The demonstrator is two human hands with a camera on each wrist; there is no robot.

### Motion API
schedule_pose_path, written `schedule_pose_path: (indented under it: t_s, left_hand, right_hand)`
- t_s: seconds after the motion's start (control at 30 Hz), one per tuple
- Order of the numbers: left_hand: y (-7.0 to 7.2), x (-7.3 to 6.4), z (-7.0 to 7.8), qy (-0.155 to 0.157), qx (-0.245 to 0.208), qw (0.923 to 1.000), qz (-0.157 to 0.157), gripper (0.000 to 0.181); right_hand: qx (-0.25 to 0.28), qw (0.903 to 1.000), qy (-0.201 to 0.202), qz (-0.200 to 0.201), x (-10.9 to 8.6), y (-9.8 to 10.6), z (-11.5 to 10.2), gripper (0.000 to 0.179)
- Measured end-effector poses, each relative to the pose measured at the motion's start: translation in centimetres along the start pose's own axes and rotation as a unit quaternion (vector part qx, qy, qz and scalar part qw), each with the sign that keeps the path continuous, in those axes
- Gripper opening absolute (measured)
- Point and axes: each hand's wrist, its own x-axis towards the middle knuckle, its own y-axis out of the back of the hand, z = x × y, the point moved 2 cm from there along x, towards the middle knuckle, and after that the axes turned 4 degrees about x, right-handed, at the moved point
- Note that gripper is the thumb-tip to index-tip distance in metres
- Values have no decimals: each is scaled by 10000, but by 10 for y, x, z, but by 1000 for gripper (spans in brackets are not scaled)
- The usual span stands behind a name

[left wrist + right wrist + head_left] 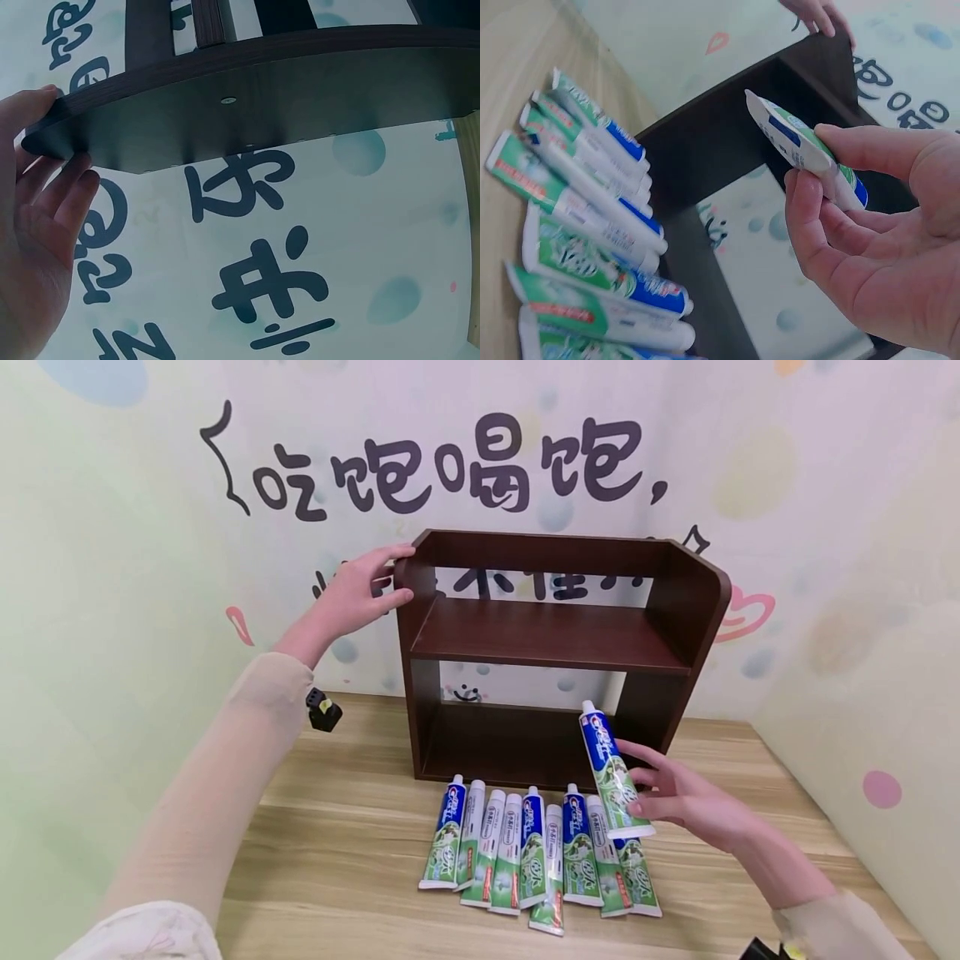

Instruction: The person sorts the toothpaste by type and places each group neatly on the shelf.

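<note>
My right hand pinches a blue, green and white toothpaste tube near its flat crimped end, with the white cap pointing up. The tube is tilted and raised in front of the lower compartment of a dark brown two-tier wooden shelf. In the right wrist view, thumb and fingers hold the same tube from both sides. At the shelf's upper left, my left hand grips the side panel. The left wrist view has its thumb and fingers on either side of the panel's edge.
Several toothpaste tubes lie side by side on the wood-grain table before the shelf, caps toward it, some overlapping. Behind stands a patterned wall with large dark characters; another wall rises at the right.
</note>
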Motion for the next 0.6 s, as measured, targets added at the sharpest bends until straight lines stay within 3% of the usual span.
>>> schedule_pose_path:
  t_s: [0.2,0.6]
  left_hand:
    - [0,0,0,2,-19,10000,-8,58]
    - [-1,-1,-2,1,-125,9999,-6,58]
  right_hand:
    - [114,9997,123,-192,6,-8,-18,80]
    - [-286,9994,125,-150,25,-28,-49,81]
